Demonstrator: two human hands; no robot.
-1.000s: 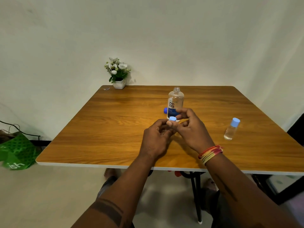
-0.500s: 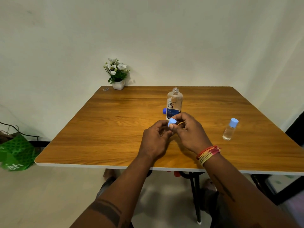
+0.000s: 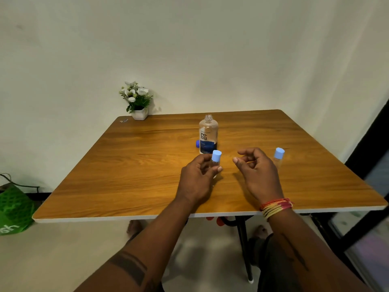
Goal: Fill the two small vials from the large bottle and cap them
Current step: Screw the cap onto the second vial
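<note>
My left hand (image 3: 197, 178) grips a small clear vial (image 3: 215, 163) with a light blue cap on it, held upright above the wooden table (image 3: 130, 169). My right hand (image 3: 256, 171) hovers to its right, fingers curled apart and holding nothing. Behind my right hand a second small vial (image 3: 278, 157) with a light blue cap stands on the table, partly hidden by the hand. The large clear bottle (image 3: 208, 134) with a blue label stands uncapped at the table's middle, and its dark blue cap (image 3: 197, 143) lies just left of its base.
A small white pot of white flowers (image 3: 137, 102) stands at the far left corner of the table. A green bag (image 3: 12, 207) lies on the floor to the left. A dark frame (image 3: 366, 186) stands close by the table's right edge.
My right hand has let go of the vial's cap and drawn away to the right. The left hand still holds the capped vial, and the view has shifted slightly left.
</note>
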